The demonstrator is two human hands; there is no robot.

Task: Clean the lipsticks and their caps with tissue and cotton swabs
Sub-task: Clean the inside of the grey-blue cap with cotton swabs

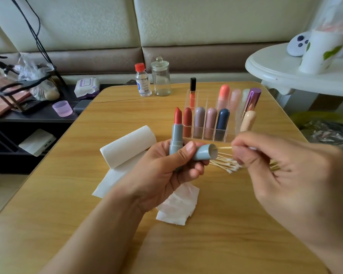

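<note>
Now your left hand (pixel 166 167) grips the grey-cased red lipstick (pixel 176 133) and its grey cap (pixel 205 153); your right hand (pixel 269 161) pinches a wooden cotton swab (pixel 224 148) at the cap's mouth. Next, twist it around inside.

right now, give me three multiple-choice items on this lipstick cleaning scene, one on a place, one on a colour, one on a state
1. Where does the tissue roll lie?
A. on the table, left of the hands
B. inside the glass jar
C. on the white side table

2. What colour is the open lipstick bullet?
A. purple
B. red
C. black

3. What is the cotton swab in the right hand doing?
A. lying in the swab pile
B. poking into the grey cap
C. dipping into the bottle

Answers: 1 A, the roll rests on the wooden table; 2 B, red tip above the grey tube; 3 B, its tip enters the cap held by the left hand.
</note>
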